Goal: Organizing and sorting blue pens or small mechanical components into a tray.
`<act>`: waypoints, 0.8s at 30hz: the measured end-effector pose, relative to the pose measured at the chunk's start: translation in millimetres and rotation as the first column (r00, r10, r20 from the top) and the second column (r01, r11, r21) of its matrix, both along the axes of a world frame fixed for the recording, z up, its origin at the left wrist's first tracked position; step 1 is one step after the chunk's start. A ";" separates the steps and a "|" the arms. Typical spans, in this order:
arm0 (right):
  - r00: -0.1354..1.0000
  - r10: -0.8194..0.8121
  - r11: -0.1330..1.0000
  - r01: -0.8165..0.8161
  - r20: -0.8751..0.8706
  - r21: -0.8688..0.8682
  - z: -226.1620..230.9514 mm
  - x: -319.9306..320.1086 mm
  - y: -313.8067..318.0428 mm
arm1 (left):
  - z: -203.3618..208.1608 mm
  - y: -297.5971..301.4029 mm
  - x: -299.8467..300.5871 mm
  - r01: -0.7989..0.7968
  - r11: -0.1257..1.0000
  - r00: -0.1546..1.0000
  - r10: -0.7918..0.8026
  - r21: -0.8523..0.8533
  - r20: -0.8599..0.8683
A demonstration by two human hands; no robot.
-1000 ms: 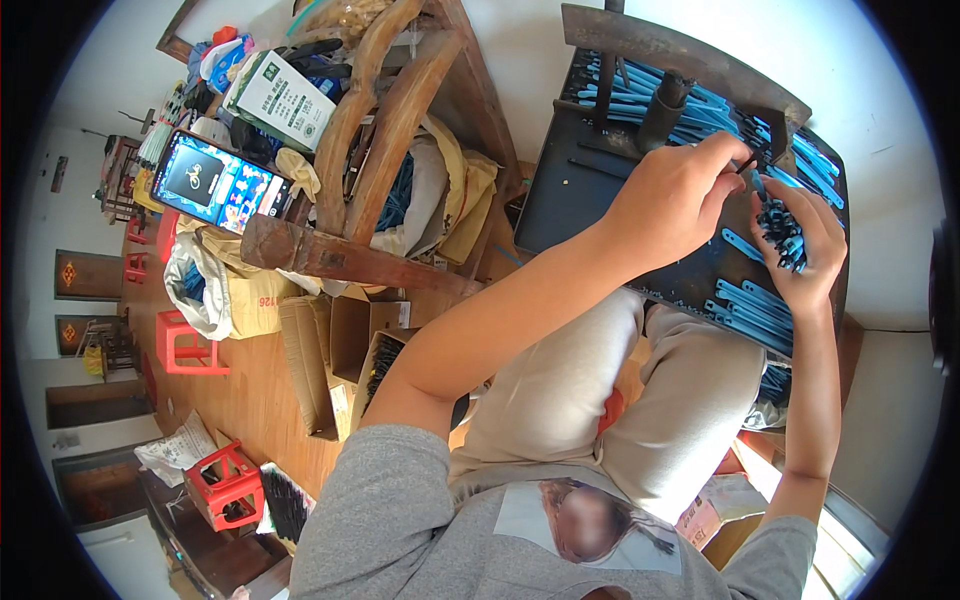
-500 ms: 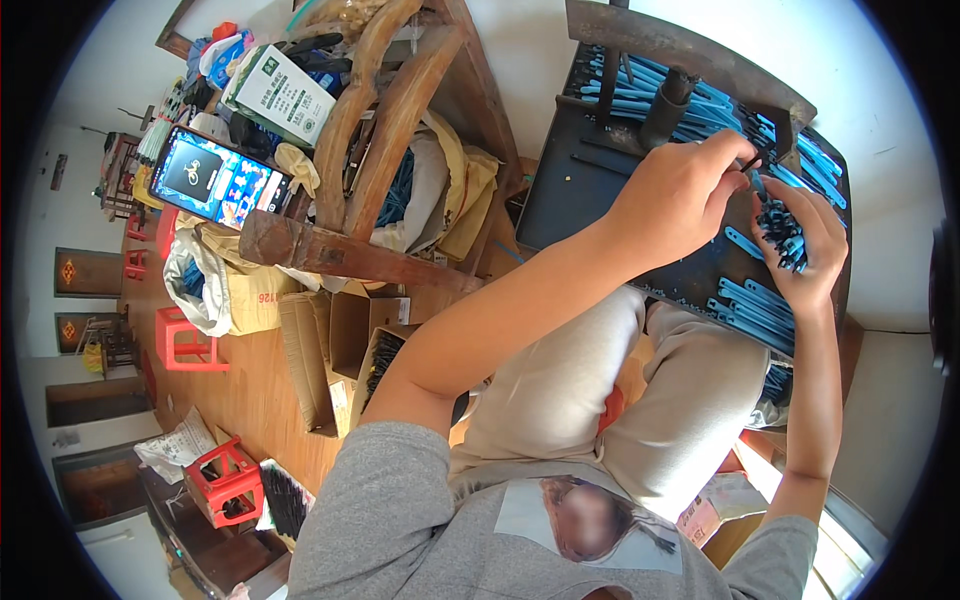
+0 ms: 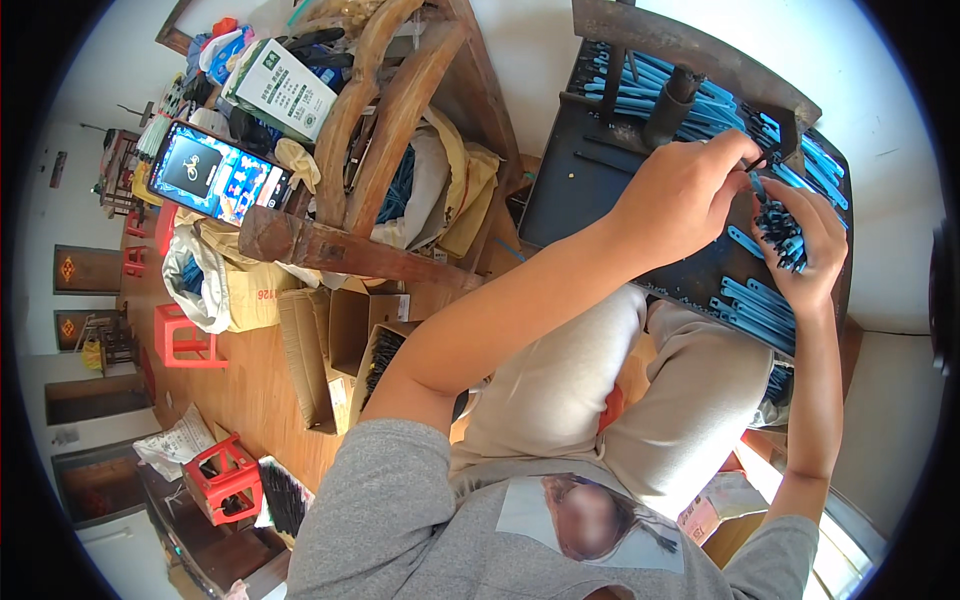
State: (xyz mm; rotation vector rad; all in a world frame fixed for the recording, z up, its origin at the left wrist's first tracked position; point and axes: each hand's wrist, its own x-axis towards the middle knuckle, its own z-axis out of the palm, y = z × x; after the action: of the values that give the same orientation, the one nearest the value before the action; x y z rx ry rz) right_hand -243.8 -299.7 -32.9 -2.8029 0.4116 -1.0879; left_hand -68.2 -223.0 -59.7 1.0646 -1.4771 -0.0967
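My right hand (image 3: 818, 235) is wrapped round a bundle of thin blue plastic strips (image 3: 780, 235) with dark ends, near the right side of a dark tray (image 3: 575, 195). My left hand (image 3: 690, 190) is closed in a pinch just left of the bundle. A small dark piece (image 3: 768, 157) shows at its fingertips, beside the tip of one blue strip; whether the two touch I cannot tell. Below my right hand several loose blue strips (image 3: 755, 305) lie on the tray. More blue strips (image 3: 720, 105) are heaped along its far side.
A dark metal frame with an upright post (image 3: 670, 105) stands over the tray. To the left are a wooden chair (image 3: 350, 245), a lit phone (image 3: 215, 175), sacks (image 3: 245, 285), a cardboard box (image 3: 315, 360) and red stools (image 3: 185, 335). The tray rests above my knees (image 3: 700, 380).
Both hands keep almost the same place and grip. The dark piece at my left fingertips has shifted slightly to the right.
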 end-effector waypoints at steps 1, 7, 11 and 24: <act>1.000 -0.004 1.000 0.004 -0.007 0.002 0.5 -0.9 0.0 | -0.4 -0.7 -0.7 0.002 1.000 1.000 -0.002 -0.002 -0.002; 1.000 0.007 1.000 -0.007 -0.008 0.008 0.9 -1.8 -0.4 | -0.2 -1.0 -1.4 0.000 1.000 1.000 0.000 -0.022 -0.006; 1.000 0.011 1.000 -0.011 -0.003 0.002 0.1 -1.0 -0.3 | -0.3 -0.4 -1.0 0.007 1.000 1.000 -0.008 -0.019 -0.022; 1.000 0.017 1.000 -0.017 -0.002 0.026 1.6 -1.0 -0.5 | -0.1 -1.1 -1.6 0.003 1.000 1.000 -0.003 -0.015 -0.023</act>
State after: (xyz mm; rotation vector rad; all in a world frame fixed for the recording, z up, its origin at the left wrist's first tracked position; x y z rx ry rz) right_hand -244.8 -300.1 -31.3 -2.7803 0.3982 -1.0690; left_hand -69.8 -224.1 -59.8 1.0459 -1.4569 -0.0998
